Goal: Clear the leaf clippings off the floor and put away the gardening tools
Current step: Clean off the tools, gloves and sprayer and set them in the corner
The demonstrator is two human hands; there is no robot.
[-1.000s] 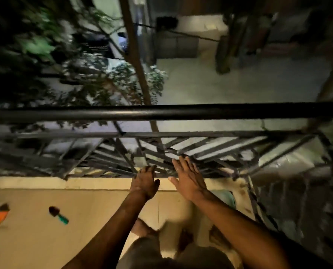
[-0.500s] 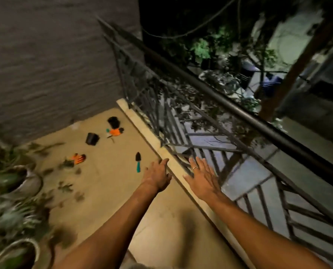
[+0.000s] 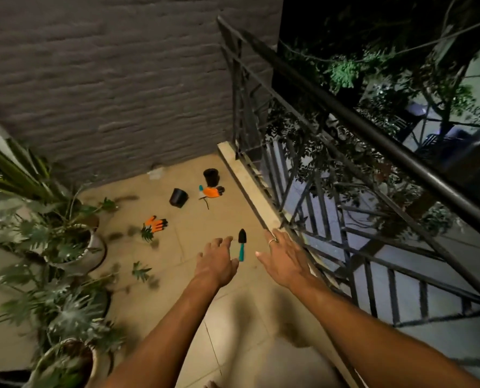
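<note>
**A:** Where are the hands?

**B:** Both reach forward above the floor (image 3: 194,228). The left hand (image 3: 216,264) has its fingers loosely spread and empty. The right hand (image 3: 283,261), which wears a ring (image 3: 272,241), has its fingers straight and also empty, close to the kerb under the railing (image 3: 345,113).

**A:** And the tools?

**B:** The trowel (image 3: 241,245) lies on the floor between the two hands, blade pointing to twelve o'clock. From the left hand, the orange gloves (image 3: 156,224) are at ten o'clock, with a leaf clipping (image 3: 146,233) just beside them. The nearer black pot (image 3: 179,197) is at eleven, the farther black pot (image 3: 211,177) at twelve, with a blurred orange tool (image 3: 212,191) between them. Potted plants (image 3: 65,247) stand at nine o'clock.
</note>
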